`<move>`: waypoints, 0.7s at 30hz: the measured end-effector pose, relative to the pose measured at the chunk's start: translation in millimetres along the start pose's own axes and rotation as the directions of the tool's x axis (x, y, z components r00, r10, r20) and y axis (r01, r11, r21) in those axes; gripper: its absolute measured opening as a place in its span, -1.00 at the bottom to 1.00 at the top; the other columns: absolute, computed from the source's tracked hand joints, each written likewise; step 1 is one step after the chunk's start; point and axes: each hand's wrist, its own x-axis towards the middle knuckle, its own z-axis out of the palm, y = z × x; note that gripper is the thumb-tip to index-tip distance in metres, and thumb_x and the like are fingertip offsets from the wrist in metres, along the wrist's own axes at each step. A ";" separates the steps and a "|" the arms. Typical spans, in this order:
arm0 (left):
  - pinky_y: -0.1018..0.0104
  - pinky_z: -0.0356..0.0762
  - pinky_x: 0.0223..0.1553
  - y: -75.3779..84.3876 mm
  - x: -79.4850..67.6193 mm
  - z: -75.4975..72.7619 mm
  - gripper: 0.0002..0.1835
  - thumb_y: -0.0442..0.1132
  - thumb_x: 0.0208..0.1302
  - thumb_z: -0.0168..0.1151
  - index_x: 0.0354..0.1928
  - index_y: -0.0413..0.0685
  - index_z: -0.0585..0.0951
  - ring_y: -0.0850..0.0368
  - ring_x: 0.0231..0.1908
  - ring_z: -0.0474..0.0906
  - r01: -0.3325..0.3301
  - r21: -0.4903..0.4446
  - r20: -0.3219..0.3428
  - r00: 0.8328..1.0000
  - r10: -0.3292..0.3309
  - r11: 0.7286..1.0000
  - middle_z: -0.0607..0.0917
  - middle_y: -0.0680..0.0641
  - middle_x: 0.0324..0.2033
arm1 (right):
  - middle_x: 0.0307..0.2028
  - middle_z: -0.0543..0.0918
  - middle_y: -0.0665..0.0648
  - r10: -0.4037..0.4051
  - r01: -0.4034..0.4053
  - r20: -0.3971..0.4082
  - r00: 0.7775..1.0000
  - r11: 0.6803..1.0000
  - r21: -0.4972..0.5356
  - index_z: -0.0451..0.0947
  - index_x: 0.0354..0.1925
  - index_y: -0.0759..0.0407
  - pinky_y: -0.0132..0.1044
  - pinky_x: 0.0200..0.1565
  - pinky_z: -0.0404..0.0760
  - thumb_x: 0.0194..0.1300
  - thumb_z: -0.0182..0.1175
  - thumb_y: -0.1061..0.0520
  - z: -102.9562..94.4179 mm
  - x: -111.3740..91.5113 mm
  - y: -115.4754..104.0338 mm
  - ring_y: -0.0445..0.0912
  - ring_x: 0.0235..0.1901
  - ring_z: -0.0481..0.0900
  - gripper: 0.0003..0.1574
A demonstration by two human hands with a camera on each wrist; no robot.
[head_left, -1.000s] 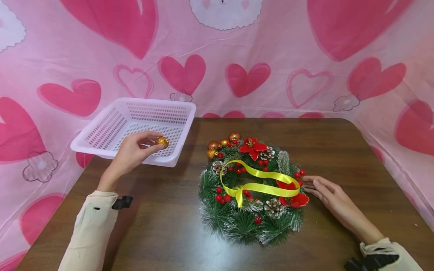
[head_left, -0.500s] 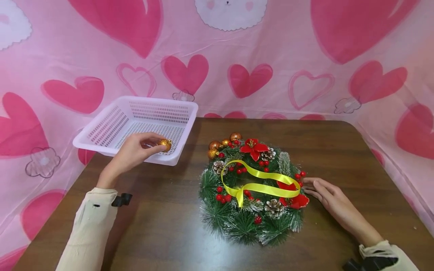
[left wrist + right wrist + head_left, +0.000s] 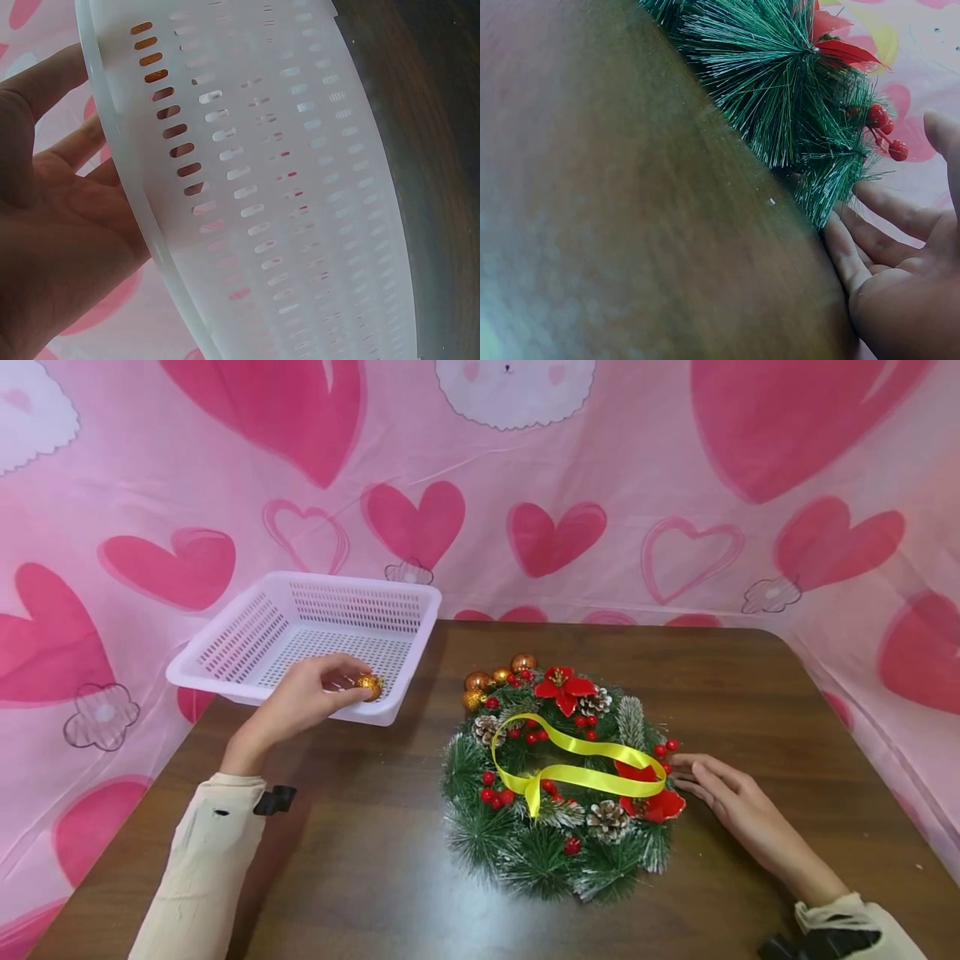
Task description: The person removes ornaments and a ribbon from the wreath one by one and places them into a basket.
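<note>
A gold glitter bauble [image 3: 370,686] is pinched between the thumb and fingers of my left hand [image 3: 300,693], over the front right of a white plastic basket [image 3: 415,647]. From the left wrist, the basket's slotted wall [image 3: 247,195] covers the bauble and the fingertips that reach past the rim. My right hand [image 3: 731,793] lies relaxed with extended fingers at the right edge of a green Christmas wreath [image 3: 510,852]. In the right wrist view, its fingertips meet the pine needles [image 3: 829,191] low by the tabletop. A yellow ribbon loop [image 3: 592,774] lies across the wreath's middle.
Orange and gold baubles [image 3: 477,682] cluster at the wreath's back left, with red poinsettias [image 3: 564,691], pinecones [image 3: 609,820] and red berries around it. Everything stands on a dark wooden table [image 3: 360,860]. A pink heart-patterned cloth [image 3: 480,460] hangs behind the table.
My left hand has lowered a little and shifted slightly right with the gold bauble. The head view has drifted slightly. My right hand and the wreath stay put.
</note>
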 end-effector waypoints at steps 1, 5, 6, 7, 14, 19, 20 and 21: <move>0.38 0.59 -0.26 0.3 -0.3 0.0 -0.69 -0.19 0.19 0.46 -0.03 -0.06 0.70 0.07 -0.24 0.68 0.001 0.004 0.002 1.000 -0.001 1.000 0.76 -0.04 -0.23 | 0.17 0.48 -0.18 0.005 -0.005 -0.001 1.000 1.000 -0.003 0.26 0.33 0.48 -0.59 0.11 0.45 0.64 -0.24 0.09 0.1 0.0 -0.2 -0.34 0.10 0.56 -0.45; 0.32 0.57 -0.21 1.2 -0.3 0.1 -0.69 -0.20 0.20 0.44 -0.02 -0.07 0.70 0.07 -0.22 0.67 -0.005 0.024 0.009 1.000 0.005 1.000 0.76 -0.04 -0.23 | 0.17 0.47 -0.20 0.022 -0.022 -0.008 1.000 1.000 -0.015 0.26 0.34 0.46 -0.60 0.10 0.45 0.64 -0.22 0.06 0.6 0.1 -0.9 -0.35 0.09 0.56 -0.43; 0.32 0.57 -0.20 1.3 -0.2 0.1 -0.69 -0.20 0.21 0.43 -0.01 -0.07 0.70 0.07 -0.22 0.67 -0.005 0.026 0.013 1.000 0.005 1.000 0.76 -0.04 -0.23 | 0.17 0.47 -0.20 0.023 -0.023 -0.009 1.000 1.000 -0.017 0.26 0.34 0.46 -0.60 0.10 0.45 0.64 -0.22 0.06 0.6 -0.1 -0.9 -0.35 0.09 0.56 -0.43; 0.32 0.56 -0.19 1.3 -0.1 0.2 -0.69 -0.19 0.22 0.43 0.00 -0.07 0.70 0.08 -0.22 0.67 -0.007 0.030 0.016 1.000 0.006 1.000 0.76 -0.03 -0.23 | 0.16 0.48 -0.21 0.024 -0.024 -0.010 1.000 1.000 -0.017 0.26 0.34 0.46 -0.60 0.09 0.45 0.64 -0.22 0.06 0.7 -0.3 -0.8 -0.35 0.09 0.56 -0.43; 0.34 0.55 -0.17 1.2 -0.1 0.8 -0.71 -0.23 0.27 0.37 0.02 -0.09 0.68 0.10 -0.22 0.66 -0.026 0.020 0.033 0.999 0.025 0.999 0.76 -0.02 -0.25 | 0.16 0.46 -0.24 0.038 -0.038 -0.020 0.999 0.998 -0.047 0.27 0.34 0.46 -0.61 0.08 0.45 0.63 -0.19 0.03 1.6 -1.1 -1.2 -0.37 0.08 0.57 -0.42; 0.25 0.57 -0.15 1.2 -1.1 0.4 -0.72 -0.23 0.28 0.37 0.02 -0.10 0.68 0.08 -0.22 0.66 -0.032 0.027 0.038 0.999 0.031 0.999 0.76 -0.03 -0.25 | 0.16 0.46 -0.20 0.051 -0.053 -0.028 0.998 0.996 -0.065 0.26 0.34 0.46 -0.61 0.08 0.44 0.63 -0.18 0.02 2.2 -0.7 -1.4 -0.36 0.08 0.57 -0.40; 0.24 0.57 -0.15 1.4 -1.2 0.4 -0.72 -0.24 0.27 0.37 0.01 -0.11 0.68 0.08 -0.22 0.66 -0.037 0.030 0.038 0.999 0.035 0.999 0.76 -0.03 -0.25 | 0.17 0.45 -0.18 0.057 -0.059 -0.031 0.998 0.995 -0.076 0.27 0.34 0.45 -0.62 0.07 0.44 0.63 -0.18 0.01 2.3 -0.7 -1.5 -0.37 0.07 0.57 -0.40; 0.23 0.57 -0.15 1.5 -1.2 0.4 -0.72 -0.24 0.27 0.37 0.01 -0.11 0.68 0.08 -0.22 0.65 -0.041 0.032 0.038 0.998 0.040 0.999 0.76 -0.03 -0.25 | 0.18 0.45 -0.15 0.065 -0.067 -0.036 0.997 0.994 -0.089 0.27 0.34 0.44 -0.62 0.07 0.44 0.63 -0.17 0.00 2.4 -0.8 -1.7 -0.37 0.07 0.57 -0.40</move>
